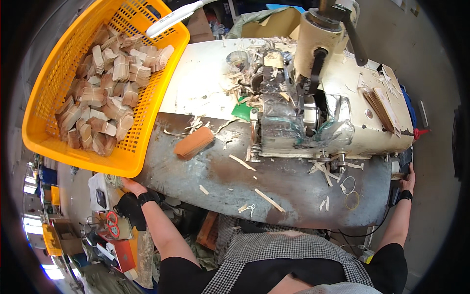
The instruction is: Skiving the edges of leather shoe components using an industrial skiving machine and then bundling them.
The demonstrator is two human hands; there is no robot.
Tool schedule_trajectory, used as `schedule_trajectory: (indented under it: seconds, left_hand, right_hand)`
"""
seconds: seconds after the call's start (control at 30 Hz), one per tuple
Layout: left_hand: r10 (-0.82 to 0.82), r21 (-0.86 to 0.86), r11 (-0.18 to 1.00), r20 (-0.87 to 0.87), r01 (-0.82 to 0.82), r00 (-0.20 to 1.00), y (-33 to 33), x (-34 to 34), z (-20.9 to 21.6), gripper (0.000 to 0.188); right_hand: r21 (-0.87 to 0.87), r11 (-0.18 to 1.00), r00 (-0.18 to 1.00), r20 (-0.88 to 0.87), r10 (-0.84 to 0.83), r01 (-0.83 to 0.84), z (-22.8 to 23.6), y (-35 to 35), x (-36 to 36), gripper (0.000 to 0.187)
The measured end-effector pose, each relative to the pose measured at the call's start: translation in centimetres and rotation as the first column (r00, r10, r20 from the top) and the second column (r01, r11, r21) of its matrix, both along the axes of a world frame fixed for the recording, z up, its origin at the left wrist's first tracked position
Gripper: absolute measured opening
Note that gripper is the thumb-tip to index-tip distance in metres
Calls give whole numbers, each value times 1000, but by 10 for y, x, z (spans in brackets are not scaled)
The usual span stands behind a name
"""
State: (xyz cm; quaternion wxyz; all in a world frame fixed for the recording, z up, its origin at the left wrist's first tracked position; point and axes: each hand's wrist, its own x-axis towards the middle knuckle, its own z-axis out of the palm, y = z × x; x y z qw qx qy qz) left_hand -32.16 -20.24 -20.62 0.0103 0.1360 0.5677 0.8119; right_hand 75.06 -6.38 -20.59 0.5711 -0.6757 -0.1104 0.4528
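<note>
My left hand [130, 185] reaches under the near corner of a big yellow plastic basket [46, 125] and grips its lower rim; the fingers are hidden beneath it. The basket overhangs the table's left end and holds several tied bundles of thin wooden sticks [105, 93]. One orange-brown stick bundle [194, 142] lies alone on the grey metal table [215, 181]. My right hand [408, 178], with a black wristband, rests against the table's right edge beside a small dark box [393, 196]; its fingers are mostly hidden.
A cream-coloured machine [342, 98] with clear plastic guards stands at the back right of the table, with wood chips and splinters [268, 200] around it. Rubber bands [351, 200] lie near the right front. A cluttered cart with scissors [111, 219] stands lower left.
</note>
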Motion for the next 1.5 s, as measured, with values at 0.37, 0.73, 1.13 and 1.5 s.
schedule_trajectory:
  seconds: [0.37,0.73,1.13,1.5]
  left_hand:
    - [9,-77,997,-25,-11,1000,-2,21,16,50]
    - [28,-181,983,1,-27,1000,-9,43,26,45]
    - [-130,-118,981,197,155,972,-15,-4,-5,53]
    - [-91,-192,974,161,122,983,1,22,17,59]
  right_hand:
    - [94,994,989,-145,-39,53,-14,13,19,49]
    - [4,998,988,-148,-55,57,-21,21,46,36]
    - [89,993,985,-164,-62,78,-4,19,-12,49]
    - [50,940,933,-154,-327,338,21,14,-45,38]
